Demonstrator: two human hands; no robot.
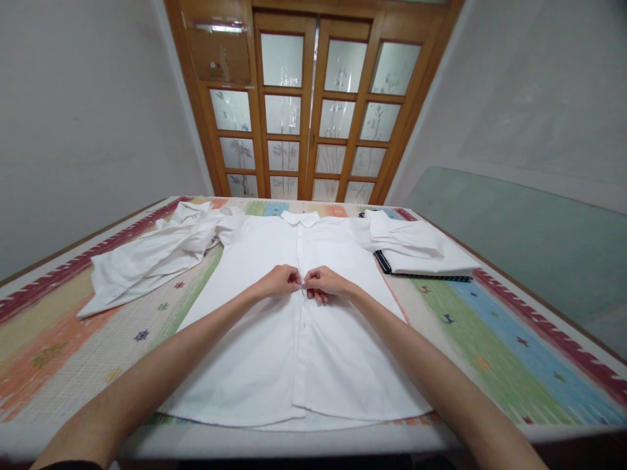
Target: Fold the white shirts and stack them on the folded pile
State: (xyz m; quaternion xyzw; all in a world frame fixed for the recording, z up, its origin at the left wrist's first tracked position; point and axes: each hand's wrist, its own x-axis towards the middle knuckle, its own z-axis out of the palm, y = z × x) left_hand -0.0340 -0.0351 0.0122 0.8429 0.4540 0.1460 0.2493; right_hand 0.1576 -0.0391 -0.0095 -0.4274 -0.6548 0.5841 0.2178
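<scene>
Your white button-front shirt [245,339] lies face up in the middle of the bench [494,326], its pointed collar [300,219] at the far side and its hem toward you. The collar lies spread and flat, and the placket runs from it straight down the centre. Both your hands meet on that placket at about mid-length: your left hand [283,281] pinches the cloth between thumb and fingers, and your right hand [324,282] pinches it just beside, the fingertips nearly touching. Whether a button sits between them is too small to tell. Below your grip the cloth pulls into soft creases, and the two front panels overlap at their rounded lower corners.

The near hem stops just short of the bench's front edge, so you have only a narrow strip there. On your left, a rumpled white cloth [151,258] runs from the shoulder out toward the side edge; you cannot tell where the sleeve ends in it. On your right, a sleeve rests by a folded white cloth [431,258] with black trim, close to that side's edge. Bare patterned tablecloth [112,346] gives you open room nearer you on both sides, outside your forearms. Past the far edge stand wooden glazed doors [311,98].
</scene>
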